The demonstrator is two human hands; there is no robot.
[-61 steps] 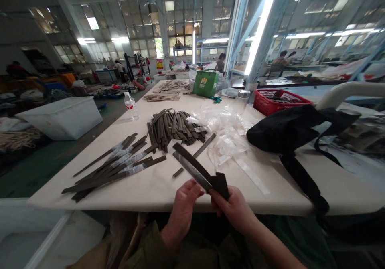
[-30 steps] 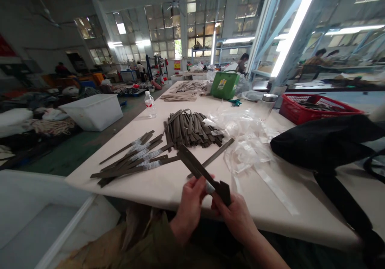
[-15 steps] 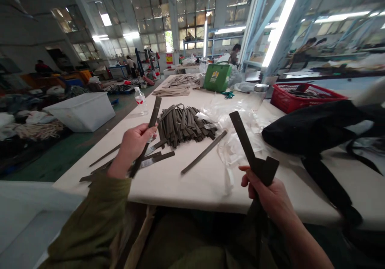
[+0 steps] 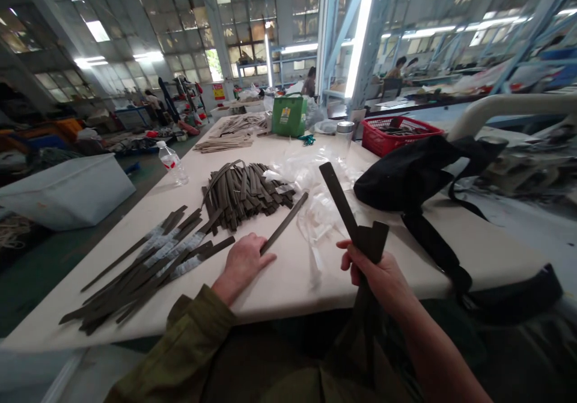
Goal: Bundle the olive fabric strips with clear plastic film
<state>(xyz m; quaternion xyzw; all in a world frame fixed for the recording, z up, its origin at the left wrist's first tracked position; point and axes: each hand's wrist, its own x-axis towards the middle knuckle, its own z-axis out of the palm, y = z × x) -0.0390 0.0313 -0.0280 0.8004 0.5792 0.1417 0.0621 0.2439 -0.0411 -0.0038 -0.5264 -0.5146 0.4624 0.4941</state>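
Table (image 4: pixel 288 289), pale-topped, long, running from the person's front toward the far windows; carries most of the items listed. White bin (image 4: pixel 67 193), on the floor beyond the table's left edge. Black bag (image 4: pixel 401 178), slumped on the right side, its strap trailing to the near edge. Heap of dark strips (image 4: pixel 246 193), piled loosely at the middle. Wrapped strips (image 4: pixel 166 253), dark, with pale wrapping about their middles, lying fanned at the near left. Clear plastic (image 4: pixel 293 172), crumpled, between heap and black bag. Red basket (image 4: pixel 376 142), open-topped, dark contents, behind the black bag. Green bag (image 4: pixel 288 116), standing toward the far part, pale emblem on its front. Pale strips (image 4: pixel 223 143), in a low stack behind the heap. Bunch of dark strips (image 4: pixel 372 241), grasped in the right hand (image 4: pixel 376 274) above the near edge; one strip points up and leftward, others hang below the fist. Left hand (image 4: pixel 246 265), olive sleeve, palm down on the table between the wrapped strips and the plastic, fingers over the near end of a loose strip (image 4: pixel 286 223); whether they grip it cannot be told. The loose strip lies slantwise, its far end just beside the plastic. Bottle (image 4: pixel 172 164), clear, red-marked, near the left edge. Jar (image 4: pixel 345 139), transparent, metal-lidded, near the red basket. Teal item (image 4: pixel 307 140), small, beside the green bag.
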